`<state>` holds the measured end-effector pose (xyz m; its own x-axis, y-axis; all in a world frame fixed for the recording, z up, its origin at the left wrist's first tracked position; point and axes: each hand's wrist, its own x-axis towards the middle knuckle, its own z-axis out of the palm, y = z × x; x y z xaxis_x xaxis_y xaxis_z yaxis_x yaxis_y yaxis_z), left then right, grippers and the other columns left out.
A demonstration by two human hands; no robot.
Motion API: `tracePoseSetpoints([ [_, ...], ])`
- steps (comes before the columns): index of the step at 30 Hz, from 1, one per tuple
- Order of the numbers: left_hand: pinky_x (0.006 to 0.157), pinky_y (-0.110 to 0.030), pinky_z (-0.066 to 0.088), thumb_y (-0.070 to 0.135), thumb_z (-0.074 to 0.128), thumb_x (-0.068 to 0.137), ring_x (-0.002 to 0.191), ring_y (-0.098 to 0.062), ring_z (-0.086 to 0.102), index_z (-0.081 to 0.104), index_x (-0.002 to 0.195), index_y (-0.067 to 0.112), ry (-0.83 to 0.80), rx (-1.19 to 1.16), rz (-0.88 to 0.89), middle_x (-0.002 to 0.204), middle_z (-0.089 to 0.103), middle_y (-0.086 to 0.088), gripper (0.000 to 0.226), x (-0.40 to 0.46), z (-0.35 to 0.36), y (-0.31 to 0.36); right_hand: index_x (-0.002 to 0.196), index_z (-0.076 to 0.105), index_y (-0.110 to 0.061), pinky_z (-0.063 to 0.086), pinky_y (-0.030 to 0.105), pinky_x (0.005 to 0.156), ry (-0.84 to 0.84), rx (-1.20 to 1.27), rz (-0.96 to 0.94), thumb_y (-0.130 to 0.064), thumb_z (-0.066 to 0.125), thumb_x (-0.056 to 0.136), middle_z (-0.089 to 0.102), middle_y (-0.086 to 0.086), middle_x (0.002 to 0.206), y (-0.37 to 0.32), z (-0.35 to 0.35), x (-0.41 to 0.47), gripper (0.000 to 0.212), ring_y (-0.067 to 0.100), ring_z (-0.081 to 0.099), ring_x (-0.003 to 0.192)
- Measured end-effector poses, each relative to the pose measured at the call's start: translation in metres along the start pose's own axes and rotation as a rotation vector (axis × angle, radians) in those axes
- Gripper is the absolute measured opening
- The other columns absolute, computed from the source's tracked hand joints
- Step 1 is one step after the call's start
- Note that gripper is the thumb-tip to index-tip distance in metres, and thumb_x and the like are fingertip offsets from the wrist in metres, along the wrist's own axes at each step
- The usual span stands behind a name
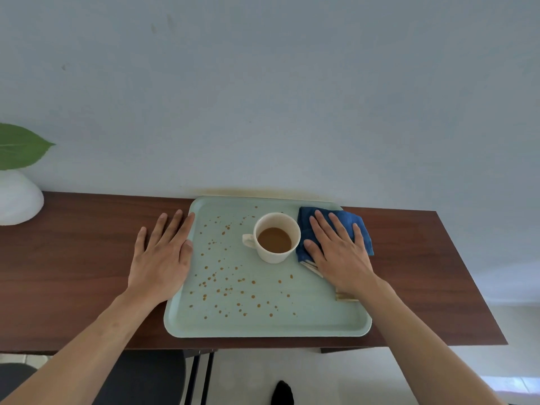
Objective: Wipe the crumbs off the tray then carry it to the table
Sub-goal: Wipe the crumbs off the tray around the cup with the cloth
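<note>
Both forearms bare to the frame edge, no sleeves. Left hand (162, 258) and right hand (340, 252): no rings, watch or gloves (nails short). Dark sock (283, 392) on one foot below.

pale green tray (306, 323) lies flat at the wooden surface's front edge, reaching back to the wall. brown crumbs (225, 283) scattered over the tray's left and front area. folded blue cloth (309, 229) lies at the tray's back right corner.
</note>
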<state>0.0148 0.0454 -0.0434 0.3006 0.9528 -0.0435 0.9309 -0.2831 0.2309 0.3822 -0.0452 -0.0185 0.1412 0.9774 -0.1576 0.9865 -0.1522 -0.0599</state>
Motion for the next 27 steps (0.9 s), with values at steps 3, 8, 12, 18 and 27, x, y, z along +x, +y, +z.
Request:
tracePoseSetpoints([
  [3, 0.129, -0.048, -0.005, 0.048, -0.002, 0.099, 0.158, -0.011, -0.013, -0.013, 0.160, 0.047, -0.001, -0.003, -0.009, 0.171, -0.007, 0.015, 0.061, 0.000, 0.000, -0.004, 0.168, 0.000, -0.033, 0.000, 0.059, 0.130, -0.005, 0.006, 0.001, -0.066, -0.007, 0.096, -0.005, -0.017, 0.176, -0.005, -0.001, 0.011, 0.079, 0.013, -0.009, 0.162],
  [8, 0.129, -0.048, -0.005, 0.050, -0.003, 0.099, 0.158, -0.011, -0.014, -0.012, 0.160, 0.048, -0.001, -0.016, -0.004, 0.172, -0.006, 0.015, 0.061, 0.000, -0.001, -0.003, 0.168, -0.001, -0.032, -0.004, 0.060, 0.129, -0.013, 0.000, -0.018, -0.066, -0.009, 0.095, -0.008, -0.016, 0.176, -0.005, -0.002, -0.001, 0.081, 0.013, -0.012, 0.162],
  [12, 0.129, -0.049, -0.004, 0.049, -0.002, 0.099, 0.158, -0.011, -0.013, -0.012, 0.160, 0.048, 0.002, -0.007, -0.005, 0.172, -0.006, 0.014, 0.062, 0.002, -0.002, -0.003, 0.167, -0.003, -0.032, -0.009, 0.059, 0.128, -0.031, -0.027, -0.056, -0.065, -0.008, 0.102, -0.009, -0.015, 0.175, -0.010, 0.001, -0.026, 0.073, 0.013, -0.015, 0.161],
  [18, 0.129, -0.049, -0.004, 0.049, -0.003, 0.099, 0.159, -0.012, -0.013, -0.012, 0.160, 0.047, 0.000, -0.005, 0.002, 0.172, -0.006, 0.014, 0.062, 0.002, -0.002, -0.001, 0.166, -0.003, -0.035, -0.018, 0.054, 0.126, -0.055, -0.017, -0.123, -0.066, -0.008, 0.101, -0.009, -0.018, 0.173, -0.015, 0.008, -0.077, 0.073, 0.010, -0.020, 0.160],
  [27, 0.129, -0.049, -0.003, 0.049, 0.000, 0.100, 0.159, -0.013, -0.011, -0.010, 0.161, 0.044, 0.008, -0.004, 0.014, 0.172, -0.004, 0.012, 0.062, -0.003, -0.003, 0.004, 0.166, 0.003, -0.040, -0.015, 0.050, 0.127, -0.041, 0.050, -0.127, -0.067, 0.005, 0.108, -0.005, -0.023, 0.173, -0.013, 0.021, -0.122, 0.064, 0.001, -0.022, 0.157],
])
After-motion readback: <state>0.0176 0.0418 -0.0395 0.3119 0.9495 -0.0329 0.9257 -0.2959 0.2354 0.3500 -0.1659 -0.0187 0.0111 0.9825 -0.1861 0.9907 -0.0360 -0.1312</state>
